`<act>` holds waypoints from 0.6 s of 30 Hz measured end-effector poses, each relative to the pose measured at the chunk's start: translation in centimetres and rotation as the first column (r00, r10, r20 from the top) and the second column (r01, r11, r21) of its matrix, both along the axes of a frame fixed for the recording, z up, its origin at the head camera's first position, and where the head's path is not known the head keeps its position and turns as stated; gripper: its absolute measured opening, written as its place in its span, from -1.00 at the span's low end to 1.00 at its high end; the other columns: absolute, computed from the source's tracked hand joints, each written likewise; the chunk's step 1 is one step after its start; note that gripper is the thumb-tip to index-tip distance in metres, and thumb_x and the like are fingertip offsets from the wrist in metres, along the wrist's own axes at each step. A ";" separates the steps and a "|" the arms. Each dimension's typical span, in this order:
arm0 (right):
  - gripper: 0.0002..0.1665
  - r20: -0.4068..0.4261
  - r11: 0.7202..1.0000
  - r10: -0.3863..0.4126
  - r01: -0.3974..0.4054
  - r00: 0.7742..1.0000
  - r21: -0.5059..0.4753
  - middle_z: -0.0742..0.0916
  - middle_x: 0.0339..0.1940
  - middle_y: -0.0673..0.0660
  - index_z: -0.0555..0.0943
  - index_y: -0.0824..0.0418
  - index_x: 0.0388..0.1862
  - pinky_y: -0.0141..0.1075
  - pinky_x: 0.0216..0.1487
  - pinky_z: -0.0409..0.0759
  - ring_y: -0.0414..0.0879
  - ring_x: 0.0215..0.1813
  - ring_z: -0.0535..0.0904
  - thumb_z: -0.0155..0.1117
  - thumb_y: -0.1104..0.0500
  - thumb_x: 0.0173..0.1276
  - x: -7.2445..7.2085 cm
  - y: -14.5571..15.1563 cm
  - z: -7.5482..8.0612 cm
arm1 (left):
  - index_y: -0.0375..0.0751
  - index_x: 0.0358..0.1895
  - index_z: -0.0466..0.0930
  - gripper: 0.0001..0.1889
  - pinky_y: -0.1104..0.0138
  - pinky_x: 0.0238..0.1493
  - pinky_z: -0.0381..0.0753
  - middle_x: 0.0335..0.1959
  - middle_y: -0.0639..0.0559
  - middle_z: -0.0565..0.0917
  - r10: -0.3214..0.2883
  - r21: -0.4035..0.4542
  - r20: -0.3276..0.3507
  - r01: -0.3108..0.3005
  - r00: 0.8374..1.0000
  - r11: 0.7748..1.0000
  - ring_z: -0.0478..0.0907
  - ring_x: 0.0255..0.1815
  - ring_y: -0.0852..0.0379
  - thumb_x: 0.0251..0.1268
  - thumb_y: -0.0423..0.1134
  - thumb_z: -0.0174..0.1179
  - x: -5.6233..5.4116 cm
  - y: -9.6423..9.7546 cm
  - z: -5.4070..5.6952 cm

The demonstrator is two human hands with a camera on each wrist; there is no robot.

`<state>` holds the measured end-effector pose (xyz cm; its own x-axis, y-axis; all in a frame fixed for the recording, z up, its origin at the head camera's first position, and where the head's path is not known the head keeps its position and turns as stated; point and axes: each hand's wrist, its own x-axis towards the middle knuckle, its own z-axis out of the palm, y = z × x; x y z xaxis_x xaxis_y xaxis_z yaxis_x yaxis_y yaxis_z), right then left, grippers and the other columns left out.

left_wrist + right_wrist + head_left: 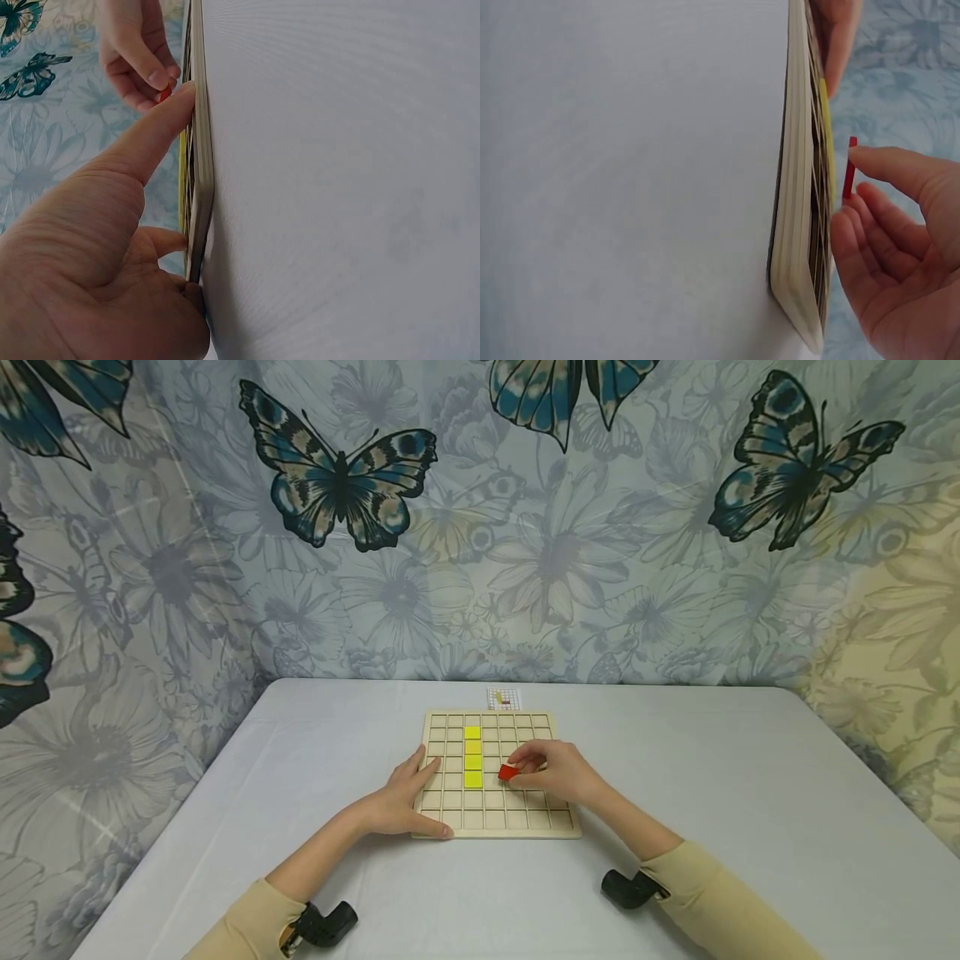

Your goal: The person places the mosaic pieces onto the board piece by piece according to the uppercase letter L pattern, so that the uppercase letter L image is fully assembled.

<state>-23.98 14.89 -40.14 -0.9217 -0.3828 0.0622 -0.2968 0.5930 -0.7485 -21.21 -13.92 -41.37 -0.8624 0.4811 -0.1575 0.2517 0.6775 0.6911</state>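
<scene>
A pale wooden grid board (pixel 517 818) lies on the white table, with a column of several yellow square tiles (pixel 472 758) set in its cells left of the middle. My right hand (pixel 558 770) pinches a red square tile (pixel 507 772) between thumb and fingers, just above the board and right of the yellow column. In the right wrist view the red tile (pixel 850 168) appears edge-on, apart from the board's surface. My left hand (pixel 396 800) rests spread on the board's left side, its thumb at the near edge and its fingertips over the left edge.
Behind the board's far edge lies a small printed card (pixel 504 698) with a grid pattern. The white tablecloth (pixel 712 760) extends on both sides. A butterfly-and-flower backdrop (pixel 555 568) stands behind the table. Each forearm wears a black wrist camera (pixel 628 888).
</scene>
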 end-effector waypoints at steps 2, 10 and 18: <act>-0.71 -0.019 1.000 0.024 -0.024 1.000 0.013 0.68 -0.40 -0.07 0.70 0.14 -0.21 -0.31 -0.19 0.54 -0.17 -0.29 0.57 0.56 0.16 0.08 0.0 -0.2 -0.1 | -0.27 0.56 -0.07 0.19 -0.23 0.38 -0.06 0.57 -0.29 -0.32 0.000 -0.002 0.000 0.000 1.000 1.000 -0.33 0.55 -0.30 -0.05 0.08 0.50 0.0 0.0 0.0; -0.76 -0.083 0.992 0.122 -0.119 0.989 0.040 0.68 -0.38 -0.05 0.70 0.18 -0.21 -0.33 -0.21 0.55 -0.19 -0.31 0.55 0.52 0.22 0.12 -0.2 -1.1 -0.4 | -0.26 0.56 -0.06 0.18 -0.23 0.38 -0.05 0.57 -0.28 -0.31 0.007 -0.002 0.008 -0.007 1.000 1.000 -0.33 0.55 -0.28 -0.05 0.08 0.50 0.0 0.0 0.1; -0.81 -0.126 0.983 0.178 -0.169 0.976 0.076 0.66 -0.39 -0.06 0.70 0.17 -0.25 -0.35 -0.24 0.54 -0.20 -0.33 0.51 0.50 0.27 0.14 -0.2 -1.7 -0.3 | -0.28 0.56 -0.06 0.18 -0.22 0.39 -0.06 0.57 -0.30 -0.30 0.009 0.005 0.010 -0.009 1.000 1.000 -0.33 0.55 -0.28 -0.04 0.06 0.51 0.1 0.1 0.2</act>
